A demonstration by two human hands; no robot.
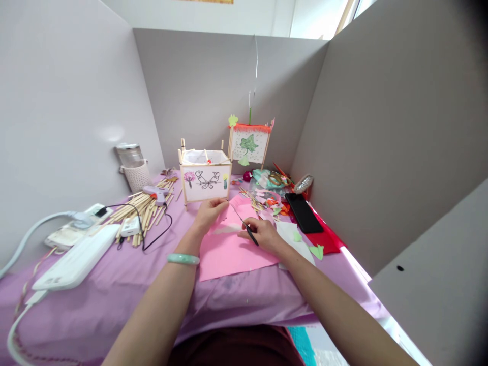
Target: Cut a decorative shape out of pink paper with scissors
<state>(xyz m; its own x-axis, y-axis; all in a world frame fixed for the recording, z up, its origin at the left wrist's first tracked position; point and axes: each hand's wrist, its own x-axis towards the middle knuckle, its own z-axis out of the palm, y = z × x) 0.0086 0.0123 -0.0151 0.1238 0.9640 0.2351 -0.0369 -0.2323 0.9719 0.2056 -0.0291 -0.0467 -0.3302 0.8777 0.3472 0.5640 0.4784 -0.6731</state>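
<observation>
My left hand (208,212), with a green bangle on the wrist, pinches the far edge of a pink paper sheet (229,249) lying on the purple tablecloth. My right hand (263,235) is closed on small black scissors (246,227), whose blades point up-left across the sheet toward the left hand. Just behind the hands stands a paper lantern with a butterfly drawing (206,180).
A second lantern with a leaf drawing (249,144) stands further back. A pile of wooden sticks (143,211) and a glue gun (154,192) lie left, with power strips (76,262) and cables. Paper scraps (267,199), a black phone (304,212) and red paper (324,238) lie right. Grey partitions enclose the table.
</observation>
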